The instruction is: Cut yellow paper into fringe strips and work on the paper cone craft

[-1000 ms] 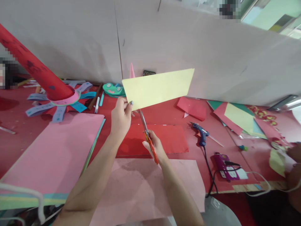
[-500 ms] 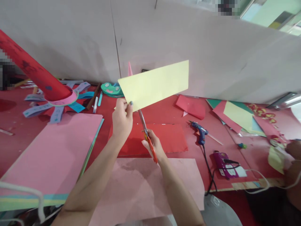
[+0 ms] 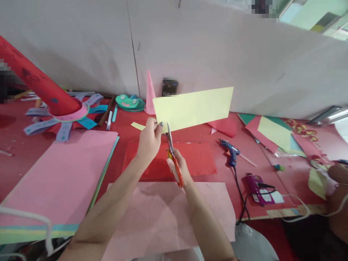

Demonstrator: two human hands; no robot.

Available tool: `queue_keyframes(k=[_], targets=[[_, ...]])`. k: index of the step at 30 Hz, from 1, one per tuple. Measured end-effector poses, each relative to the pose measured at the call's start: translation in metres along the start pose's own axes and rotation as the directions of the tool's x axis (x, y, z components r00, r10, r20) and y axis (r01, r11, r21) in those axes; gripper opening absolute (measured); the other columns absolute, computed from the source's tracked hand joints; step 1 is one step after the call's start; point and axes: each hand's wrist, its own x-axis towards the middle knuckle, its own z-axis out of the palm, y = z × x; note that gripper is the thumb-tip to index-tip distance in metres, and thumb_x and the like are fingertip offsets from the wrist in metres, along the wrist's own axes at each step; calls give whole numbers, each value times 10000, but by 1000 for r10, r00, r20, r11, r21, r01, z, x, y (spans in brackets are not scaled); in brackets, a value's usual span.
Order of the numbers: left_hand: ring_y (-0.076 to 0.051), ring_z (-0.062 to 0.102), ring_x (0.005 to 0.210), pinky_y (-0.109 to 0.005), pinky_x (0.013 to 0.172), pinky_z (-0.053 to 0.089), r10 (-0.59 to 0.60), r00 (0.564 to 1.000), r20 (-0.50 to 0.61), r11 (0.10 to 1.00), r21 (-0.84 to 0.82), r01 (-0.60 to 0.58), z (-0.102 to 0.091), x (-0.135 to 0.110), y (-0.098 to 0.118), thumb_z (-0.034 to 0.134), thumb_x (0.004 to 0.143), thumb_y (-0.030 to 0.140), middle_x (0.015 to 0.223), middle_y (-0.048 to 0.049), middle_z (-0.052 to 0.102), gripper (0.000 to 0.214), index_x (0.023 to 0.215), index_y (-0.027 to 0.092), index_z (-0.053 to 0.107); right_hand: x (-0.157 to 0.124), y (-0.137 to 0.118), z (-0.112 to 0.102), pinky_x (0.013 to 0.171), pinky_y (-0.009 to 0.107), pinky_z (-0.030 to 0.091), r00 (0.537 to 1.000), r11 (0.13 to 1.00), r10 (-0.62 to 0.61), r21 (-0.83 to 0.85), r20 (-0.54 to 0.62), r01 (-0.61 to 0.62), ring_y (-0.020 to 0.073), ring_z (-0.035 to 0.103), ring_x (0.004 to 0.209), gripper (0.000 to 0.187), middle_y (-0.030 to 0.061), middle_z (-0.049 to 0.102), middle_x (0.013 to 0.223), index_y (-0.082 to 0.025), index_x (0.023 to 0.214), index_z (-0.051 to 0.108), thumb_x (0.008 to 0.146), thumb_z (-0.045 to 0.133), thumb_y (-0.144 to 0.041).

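My left hand (image 3: 149, 141) pinches the lower left corner of a pale yellow paper sheet (image 3: 194, 108), holding it up above the red table. My right hand (image 3: 179, 167) is closed round the red handles of a pair of scissors (image 3: 172, 152). The blades point up and meet the sheet's bottom edge just right of my left thumb. A small yellow offcut (image 3: 137, 125) lies on the table left of my left hand. Under my hands lie a red sheet (image 3: 199, 159) and a pink sheet (image 3: 163, 217).
A large pink sheet (image 3: 59, 174) lies at left, beside a red tube (image 3: 38, 85) with paper strips. A blue glue gun (image 3: 230, 150), a purple device (image 3: 257, 186) and cables lie at right, with coloured sheets (image 3: 274, 132). Another person's hand (image 3: 337, 177) is at the right edge.
The yellow sheet has come down and shifted right, now lying flatter. Both hands moved slightly right with it. A small yellow offcut now lies on the table.
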Motion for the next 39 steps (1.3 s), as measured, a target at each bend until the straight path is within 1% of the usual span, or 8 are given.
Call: queue_keyframes(k=[5,8,13,17,29,33,39], targets=[[-161,604,645,-232,566,386,22,1000,22,998,-63,-20,3,1,-4,446,880,303,604,18,559,150,779,227,367,2,1,-1,476,203,308,1000,1000,4,-28,-16,-5,74,321,486,383,-73,355,588,-216,1106,503,792,586,-420],[-166,616,657,-236,568,395,14,999,51,996,-91,-9,4,1,-5,459,873,294,626,11,584,147,779,227,368,2,-1,-1,470,202,299,1000,999,5,-45,-29,-6,74,309,481,380,-78,336,568,-210,1086,507,796,580,-445],[-142,591,614,-225,539,376,-5,997,77,993,-117,14,2,2,-5,468,866,294,673,4,616,165,762,223,362,2,-4,-1,466,203,289,999,998,18,-54,-45,-21,73,299,478,406,-79,336,562,-204,1089,502,794,578,-471],[-134,572,589,-223,525,357,-19,996,86,994,-107,28,2,3,-4,471,866,296,652,9,603,180,746,221,359,2,-3,-1,466,203,283,999,998,22,-52,-41,-24,71,292,476,399,-82,325,563,-208,1083,503,796,574,-476],[-131,544,559,-231,539,357,-30,995,90,990,-135,42,4,2,-7,457,879,317,607,28,544,195,740,221,358,2,-2,-1,468,209,290,998,997,18,-67,-54,-22,73,295,482,408,-78,330,576,-206,1073,505,791,571,-495],[-119,537,571,-217,536,353,-18,997,74,991,-131,28,3,3,-5,477,864,277,632,28,561,183,732,218,365,2,-1,0,463,206,290,998,998,19,-64,-57,-22,73,298,479,399,-78,330,572,-208,1073,512,791,574,-484],[-108,514,542,-208,516,339,5,999,37,994,-108,-1,5,1,-5,482,858,256,603,38,543,191,722,217,354,2,0,0,450,202,288,998,999,15,-46,-62,-18,72,290,457,370,-83,324,548,-212,1059,512,801,572,-470]])
